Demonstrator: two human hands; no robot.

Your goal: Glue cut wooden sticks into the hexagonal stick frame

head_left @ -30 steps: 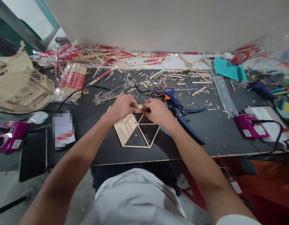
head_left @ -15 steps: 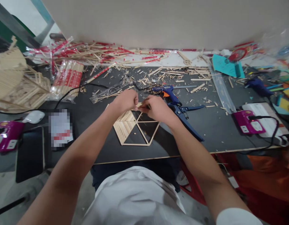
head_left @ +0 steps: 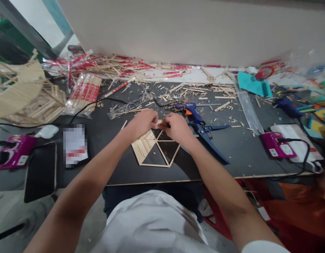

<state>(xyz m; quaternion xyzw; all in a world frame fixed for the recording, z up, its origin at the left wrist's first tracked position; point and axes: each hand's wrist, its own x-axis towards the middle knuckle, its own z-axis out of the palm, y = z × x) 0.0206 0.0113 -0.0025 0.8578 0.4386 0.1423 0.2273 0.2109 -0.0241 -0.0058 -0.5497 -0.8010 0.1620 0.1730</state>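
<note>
A hexagonal frame of thin wooden sticks (head_left: 154, 165) lies flat on the dark tabletop, with spokes meeting at its centre. Its left sections are filled with sticks laid side by side, while the lower and right ones are open. Over its far side, my left hand (head_left: 145, 123) is closed, fingertips pinched together. My right hand (head_left: 176, 125) faces it, also pinching. A short piece of wooden stick (head_left: 160, 121) shows between the two sets of fingertips; its ends are hidden by my fingers. Just right of my right hand lie blue-handled cutters (head_left: 208, 135).
A blue glue gun (head_left: 192, 110) rests behind the cutters. Stick offcuts (head_left: 201, 89) and red-wrapped chopstick packs (head_left: 84, 93) lie farther back. At left are a stick-built model (head_left: 33, 95), a phone (head_left: 41, 172) and a purple power socket (head_left: 18, 151); another purple socket (head_left: 278, 146) sits right.
The view has shifted slightly, so the table's contents appear a little lower and the left side farther right. Both hands stay pinched over the frame's far side.
</note>
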